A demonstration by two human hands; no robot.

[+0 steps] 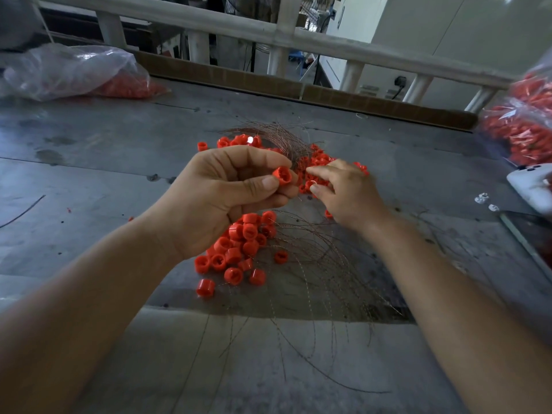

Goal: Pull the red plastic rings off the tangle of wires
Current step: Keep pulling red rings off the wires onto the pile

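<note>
My left hand (221,195) is raised over the grey table (104,162) and pinches one red plastic ring (282,175) between thumb and fingers. Just right of it, my right hand (343,192) pinches another red ring (310,184) that sits among the tangle of thin copper-coloured wires (283,138). More wires (313,264) fan out toward me across the table. A heap of loose red rings (239,249) lies under my left hand, and more rings (239,141) lie behind both hands.
A clear plastic bag with red parts (74,73) lies at the far left. Another bag of red parts (519,127) sits at the right edge, with a white phone (531,186) below it. A cardboard strip (298,88) and white railing (283,34) border the far side.
</note>
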